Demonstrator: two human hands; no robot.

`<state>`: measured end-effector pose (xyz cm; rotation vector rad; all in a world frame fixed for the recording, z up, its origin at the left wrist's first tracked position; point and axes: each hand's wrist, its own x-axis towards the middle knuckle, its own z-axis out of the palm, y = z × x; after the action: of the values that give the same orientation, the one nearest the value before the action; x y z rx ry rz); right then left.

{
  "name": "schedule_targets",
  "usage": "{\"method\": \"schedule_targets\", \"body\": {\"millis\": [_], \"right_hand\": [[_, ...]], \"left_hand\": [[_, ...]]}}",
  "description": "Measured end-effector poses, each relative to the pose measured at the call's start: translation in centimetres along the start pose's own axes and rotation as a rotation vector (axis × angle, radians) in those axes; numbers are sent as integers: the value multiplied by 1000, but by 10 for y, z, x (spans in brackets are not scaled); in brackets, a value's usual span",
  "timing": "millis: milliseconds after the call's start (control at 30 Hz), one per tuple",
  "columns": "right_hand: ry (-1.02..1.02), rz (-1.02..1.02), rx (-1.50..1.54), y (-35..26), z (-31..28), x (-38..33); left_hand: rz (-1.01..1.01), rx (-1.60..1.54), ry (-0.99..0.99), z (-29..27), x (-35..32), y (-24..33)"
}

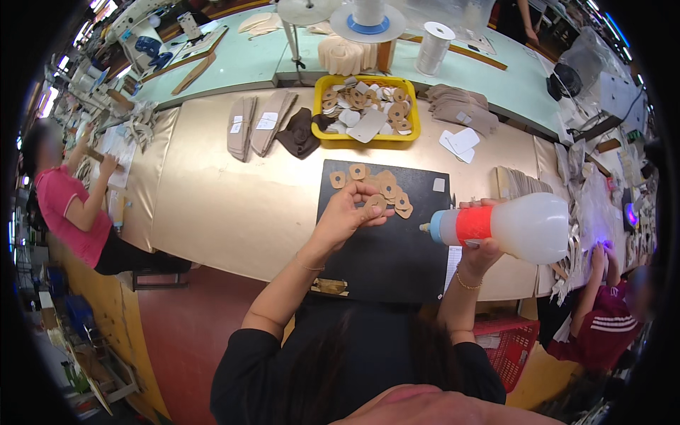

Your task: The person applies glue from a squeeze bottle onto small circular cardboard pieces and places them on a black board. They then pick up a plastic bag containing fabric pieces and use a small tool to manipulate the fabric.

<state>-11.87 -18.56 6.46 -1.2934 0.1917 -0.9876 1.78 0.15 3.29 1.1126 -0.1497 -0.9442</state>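
Between the fingers of my left hand (348,214) is a small tan piece with a hole (376,204), held above a black mat (397,265). Several more tan pieces (387,183) of the same sort lie on the mat just beyond that hand, some overlapping. My right hand (482,256) is wrapped round a translucent squeeze bottle (530,228) with a red band and a blue cap. The bottle is tilted on its side, its nozzle (425,227) pointing left toward the held piece but apart from it.
Beyond the mat stands a yellow tray (416,113) of tan and white pieces. Beige stacks (269,127), a dark brown piece (300,134) and white cards (459,144) lie around it. A thread cone (434,48) stands farther back. One person (78,205) works at left, another (602,322) at right.
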Motion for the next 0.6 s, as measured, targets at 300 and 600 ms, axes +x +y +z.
{"method": "schedule_targets", "body": {"millis": [300, 600], "right_hand": [[40, 12, -36, -8, 5, 3], [23, 7, 20, -10, 7, 7]], "left_hand": [[9, 247, 62, 19, 3, 1], [15, 111, -24, 25, 7, -5]]}}
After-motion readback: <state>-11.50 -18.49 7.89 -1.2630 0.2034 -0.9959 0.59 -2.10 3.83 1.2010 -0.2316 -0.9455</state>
